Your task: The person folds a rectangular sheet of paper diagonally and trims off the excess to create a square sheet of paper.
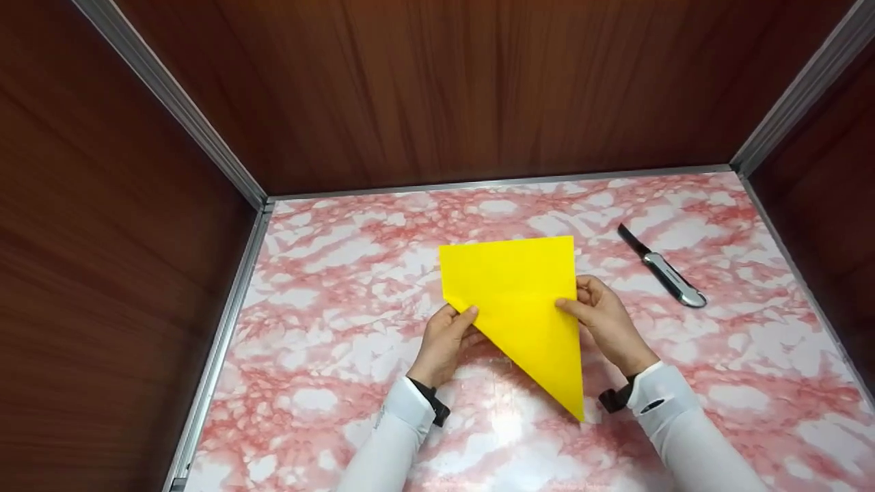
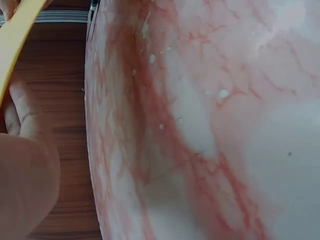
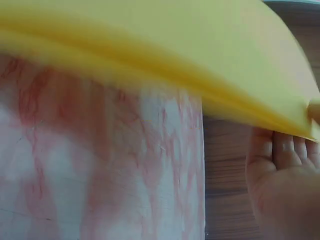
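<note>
A sheet of yellow paper [image 1: 516, 301], folded along a diagonal, has a straight top edge and a pointed lower corner. My left hand [image 1: 446, 342] pinches its slanted left edge, thumb on top and the other fingers underneath. On the opposite side, my right hand [image 1: 608, 321] grips the straight right edge between thumb and fingers. The right wrist view shows the paper [image 3: 200, 45] bowed above the table, with fingers [image 3: 287, 150] beneath it. Only a strip of the paper [image 2: 15, 40] appears in the left wrist view, beside the left hand [image 2: 30, 165].
A utility knife [image 1: 662, 268] with a dark blade and grey-black handle lies on the table to the right of the paper. The red-and-white marbled tabletop [image 1: 307, 355] is bordered by brown wood-grain panels [image 1: 437, 89] with metal edging.
</note>
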Motion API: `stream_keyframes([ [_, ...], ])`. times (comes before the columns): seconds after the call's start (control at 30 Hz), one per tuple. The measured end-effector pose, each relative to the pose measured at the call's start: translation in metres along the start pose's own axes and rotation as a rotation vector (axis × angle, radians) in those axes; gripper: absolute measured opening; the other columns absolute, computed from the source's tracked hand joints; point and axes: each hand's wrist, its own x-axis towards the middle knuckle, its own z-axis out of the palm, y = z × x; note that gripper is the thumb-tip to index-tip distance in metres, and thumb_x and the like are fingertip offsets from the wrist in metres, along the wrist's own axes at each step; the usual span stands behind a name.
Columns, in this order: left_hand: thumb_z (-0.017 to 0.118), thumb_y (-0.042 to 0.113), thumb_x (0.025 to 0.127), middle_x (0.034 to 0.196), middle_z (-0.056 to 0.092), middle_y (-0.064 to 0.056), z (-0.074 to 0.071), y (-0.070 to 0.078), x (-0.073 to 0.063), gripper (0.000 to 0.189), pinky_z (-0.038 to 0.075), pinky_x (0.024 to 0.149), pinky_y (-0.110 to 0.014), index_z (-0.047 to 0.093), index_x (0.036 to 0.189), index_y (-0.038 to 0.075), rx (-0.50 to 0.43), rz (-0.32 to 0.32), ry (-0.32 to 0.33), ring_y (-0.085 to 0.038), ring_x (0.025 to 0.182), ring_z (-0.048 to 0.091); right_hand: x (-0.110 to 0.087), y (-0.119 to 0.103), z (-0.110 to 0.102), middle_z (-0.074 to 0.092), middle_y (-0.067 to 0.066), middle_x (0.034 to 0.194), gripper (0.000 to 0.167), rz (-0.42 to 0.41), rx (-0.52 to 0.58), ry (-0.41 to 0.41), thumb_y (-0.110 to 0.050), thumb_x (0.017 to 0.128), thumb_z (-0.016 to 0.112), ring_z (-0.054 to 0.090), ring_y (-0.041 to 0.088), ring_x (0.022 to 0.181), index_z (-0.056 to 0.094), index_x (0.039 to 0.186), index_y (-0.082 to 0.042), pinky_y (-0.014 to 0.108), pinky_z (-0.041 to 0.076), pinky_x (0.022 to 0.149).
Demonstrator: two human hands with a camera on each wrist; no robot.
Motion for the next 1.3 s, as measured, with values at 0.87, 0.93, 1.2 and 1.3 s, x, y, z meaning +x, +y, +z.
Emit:
stream_keyframes([
  [0.87,0.057,0.033,0.099,0.103,0.069,-0.022,-0.01,0.035,-0.011,0.04,0.05,0.088,-0.049,0.061,0.109,-0.005,0.142,-0.013,-0.112,-0.033,0.092,0.069,-0.01,-0.017,-0.023,0.071,0.015,0.104,0.042,-0.065,-0.179,-0.052,-0.025,0.088,0.073,0.065,0.025,0.087,0.062,0.119,0.002,0.036,0.053,0.079],
  [0.93,0.057,0.033,0.099,0.101,0.069,-0.021,-0.014,0.041,-0.011,0.039,0.051,0.088,-0.048,0.064,0.108,-0.005,0.181,-0.013,-0.148,-0.035,0.094,0.068,-0.012,-0.019,-0.024,0.071,0.014,0.105,0.042,-0.065,-0.195,-0.057,-0.026,0.088,0.073,0.065,0.026,0.088,0.063,0.12,0.0,0.038,0.053,0.08],
  [1.2,0.057,0.031,0.099,0.107,0.069,-0.022,-0.026,0.061,-0.013,0.039,0.049,0.09,-0.049,0.068,0.115,-0.003,0.262,-0.074,-0.349,-0.046,0.105,0.061,-0.017,-0.025,-0.029,0.071,0.01,0.106,0.045,-0.053,-0.29,-0.065,-0.034,0.088,0.073,0.062,0.029,0.088,0.065,0.123,-0.009,0.036,0.052,0.078],
  [1.3,0.056,0.028,0.1,0.107,0.068,-0.023,-0.027,0.064,-0.014,0.037,0.05,0.089,-0.047,0.067,0.114,-0.004,0.287,-0.084,-0.386,-0.046,0.105,0.061,-0.018,-0.027,-0.03,0.071,0.011,0.105,0.044,-0.054,-0.291,-0.071,-0.034,0.087,0.073,0.061,0.029,0.086,0.065,0.123,-0.009,0.033,0.052,0.076],
])
